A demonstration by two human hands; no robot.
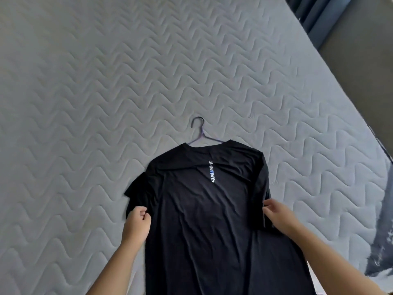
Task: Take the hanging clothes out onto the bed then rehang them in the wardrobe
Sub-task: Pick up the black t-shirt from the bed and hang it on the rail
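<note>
Black shirt (204,209) lies flat on the bed (85,92), on its hanger (201,133); hook pokes out past the collar, well ahead of both hands. Left hand (137,222) is curled closed, pinching the shirt's left side edge just under the sleeve. Right hand (276,213) grips the opposite edge, fingers wrapped over the fabric. Shirt body spans between the hands, hem runs back toward me out of frame.

My read on handling: thin, light, limp knit, looks a bit slick. No stiffness of its own, so it sags and bunches wherever it's not supported. Side pinches are fine for spreading or dragging it, poor for lifting. For rehanging I'd take the hanger at the hook or neck, ahead of the hands, so the shirt drapes off it. Watch the shoulders: the right one looks creased and could slip off the hanger arm.
</note>
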